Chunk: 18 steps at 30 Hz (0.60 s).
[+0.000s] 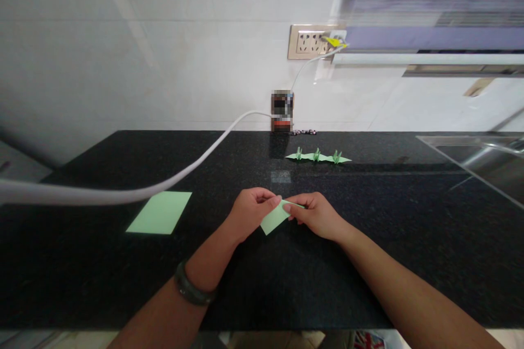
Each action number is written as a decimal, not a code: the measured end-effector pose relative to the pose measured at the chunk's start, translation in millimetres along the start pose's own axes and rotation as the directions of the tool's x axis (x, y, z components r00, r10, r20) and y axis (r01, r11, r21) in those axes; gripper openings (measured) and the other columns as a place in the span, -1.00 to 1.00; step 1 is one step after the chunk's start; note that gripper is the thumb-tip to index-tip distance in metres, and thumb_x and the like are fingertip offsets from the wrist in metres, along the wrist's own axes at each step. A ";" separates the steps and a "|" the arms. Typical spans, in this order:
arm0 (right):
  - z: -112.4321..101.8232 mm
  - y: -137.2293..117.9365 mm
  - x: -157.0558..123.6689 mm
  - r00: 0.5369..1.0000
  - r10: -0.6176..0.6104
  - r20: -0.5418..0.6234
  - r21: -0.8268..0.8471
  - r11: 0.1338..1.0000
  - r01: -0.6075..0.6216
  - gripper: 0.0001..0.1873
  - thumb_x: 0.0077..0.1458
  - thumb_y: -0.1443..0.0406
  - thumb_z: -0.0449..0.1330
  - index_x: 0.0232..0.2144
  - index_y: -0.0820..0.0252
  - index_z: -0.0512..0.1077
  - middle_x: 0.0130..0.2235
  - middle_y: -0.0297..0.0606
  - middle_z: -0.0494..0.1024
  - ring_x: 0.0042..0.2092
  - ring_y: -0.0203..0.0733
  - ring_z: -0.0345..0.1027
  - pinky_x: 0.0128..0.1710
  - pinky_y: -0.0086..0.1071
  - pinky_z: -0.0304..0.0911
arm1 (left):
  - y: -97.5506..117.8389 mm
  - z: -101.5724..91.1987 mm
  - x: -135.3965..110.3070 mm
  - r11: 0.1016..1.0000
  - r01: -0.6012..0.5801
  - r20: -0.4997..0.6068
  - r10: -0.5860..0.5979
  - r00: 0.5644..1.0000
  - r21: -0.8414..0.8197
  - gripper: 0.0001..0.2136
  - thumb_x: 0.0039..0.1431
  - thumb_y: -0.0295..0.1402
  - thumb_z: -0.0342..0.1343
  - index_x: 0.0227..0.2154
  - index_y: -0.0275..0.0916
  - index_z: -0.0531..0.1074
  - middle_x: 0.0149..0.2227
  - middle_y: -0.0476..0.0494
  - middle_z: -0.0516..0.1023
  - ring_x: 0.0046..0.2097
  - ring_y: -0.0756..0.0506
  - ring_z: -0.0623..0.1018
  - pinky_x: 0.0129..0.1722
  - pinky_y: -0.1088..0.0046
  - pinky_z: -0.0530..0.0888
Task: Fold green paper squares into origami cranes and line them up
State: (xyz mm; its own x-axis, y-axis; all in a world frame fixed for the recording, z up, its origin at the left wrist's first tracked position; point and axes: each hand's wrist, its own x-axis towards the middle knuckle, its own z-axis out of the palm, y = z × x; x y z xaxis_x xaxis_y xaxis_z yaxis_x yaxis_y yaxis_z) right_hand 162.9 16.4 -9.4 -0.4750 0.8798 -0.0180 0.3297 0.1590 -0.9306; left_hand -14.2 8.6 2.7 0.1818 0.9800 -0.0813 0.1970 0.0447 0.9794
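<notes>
A small folded piece of light green paper (pixel 272 221) is held just above the dark counter, one corner pointing toward me. My left hand (pixel 252 211) pinches its upper left edge between thumb and fingers. On the other side my right hand (pixel 313 212) grips the paper's right part, its thumb pressed on top. Both hands hide some of the folds. Left of them lies a flat sheet of the same green paper (pixel 161 214). Beyond the hands, three folded green paper cranes (pixel 316 156) stand in a row.
The black speckled counter (pixel 229 283) runs to a tiled wall. A white cable (pixel 196 161) crosses from the left to a blurred-out upright object (pixel 282 112). A beaded string (pixel 305 132) lies beside it. A metal sink (pixel 487 158) is at right, a wall socket (pixel 309 42) above.
</notes>
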 end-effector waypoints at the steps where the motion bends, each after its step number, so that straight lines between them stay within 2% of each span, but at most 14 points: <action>1: 0.1 -0.2 0.0 1.000 -0.002 -0.001 0.001 1.000 0.002 -0.70 0.05 0.18 0.04 -0.35 0.26 0.48 -0.53 -0.30 0.42 -0.54 -0.38 0.19 -0.57 -0.51 0.10 | -0.6 -0.2 0.2 1.000 -0.018 0.000 0.018 1.000 0.010 -0.76 -0.09 -0.21 0.10 -0.48 -0.33 0.43 -0.56 -0.05 0.44 -0.53 0.04 0.37 -0.57 0.55 0.27; 4: 0.8 -2.4 -0.1 1.000 -0.009 0.005 -0.011 1.000 0.009 -0.71 0.04 0.18 0.04 -0.38 0.26 0.47 -0.52 -0.30 0.43 -0.51 -0.37 0.21 -0.54 -0.51 0.11 | -2.0 -0.7 0.8 0.996 -0.042 -0.014 0.044 0.999 0.073 -0.80 -0.10 -0.26 0.11 -0.51 -0.33 0.44 -0.57 -0.06 0.44 -0.53 0.03 0.37 -0.55 0.55 0.28; 8: 1.6 -4.5 0.0 0.998 -0.052 -0.032 -0.070 0.996 0.049 -0.73 0.01 0.19 0.07 -0.50 0.28 0.44 -0.52 -0.32 0.40 -0.48 -0.36 0.21 -0.48 -0.49 0.12 | -3.2 1.0 0.8 0.992 -0.028 -0.008 0.029 1.000 0.121 -0.80 -0.10 -0.26 0.10 -0.52 -0.33 0.45 -0.59 -0.06 0.44 -0.55 0.03 0.36 -0.57 0.54 0.26; 13: -0.1 -2.8 0.3 0.997 -0.070 -0.038 -0.061 0.996 0.068 -0.77 0.02 0.24 0.05 -0.49 0.26 0.42 -0.54 -0.34 0.38 -0.48 -0.36 0.20 -0.46 -0.48 0.13 | -4.5 5.2 -1.7 0.999 0.037 0.051 -0.038 0.998 0.022 -0.81 -0.11 -0.27 0.11 -0.53 -0.33 0.44 -0.61 -0.06 0.42 -0.58 0.04 0.35 -0.60 0.54 0.24; 18: -1.3 -3.6 -0.1 0.996 -0.086 -0.032 -0.072 0.994 0.083 -0.80 0.00 0.26 0.06 -0.51 0.25 0.42 -0.55 -0.34 0.39 -0.49 -0.36 0.20 -0.48 -0.48 0.12 | -3.2 8.3 -3.9 0.993 0.077 0.058 -0.072 0.996 -0.086 -0.82 -0.14 -0.29 0.14 -0.55 -0.33 0.45 -0.62 -0.06 0.43 -0.60 0.05 0.34 -0.60 0.54 0.24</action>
State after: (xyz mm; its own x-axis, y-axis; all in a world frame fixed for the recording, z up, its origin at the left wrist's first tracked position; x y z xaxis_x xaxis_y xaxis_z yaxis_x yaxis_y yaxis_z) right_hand 162.8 16.3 -5.6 -0.4755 0.8767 0.0733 0.3472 0.2635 -0.9000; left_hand -7.6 3.0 -1.7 0.2228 0.9613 -0.1620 0.1270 0.1362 0.9825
